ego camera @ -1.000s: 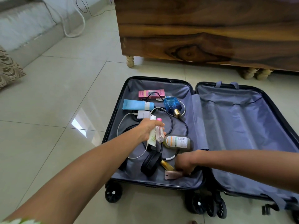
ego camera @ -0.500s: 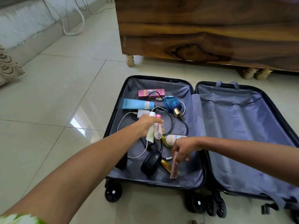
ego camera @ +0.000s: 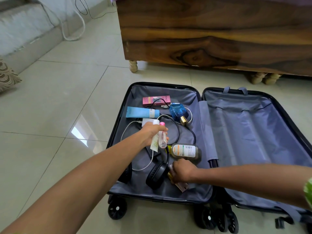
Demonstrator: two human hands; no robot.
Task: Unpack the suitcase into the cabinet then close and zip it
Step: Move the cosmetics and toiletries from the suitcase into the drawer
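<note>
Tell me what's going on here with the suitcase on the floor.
A person is unpacking an open suitcase lying flat on the tiled floor beside a wooden cabinet. The left hand holds a white tube and a small pink-capped bottle together above the left half. The right hand grips a small pinkish item near the headphones. A blue tube, pink box, blue perfume bottle, amber bottle and cables are not yet unpacked; the right half holds nothing visible.
</note>
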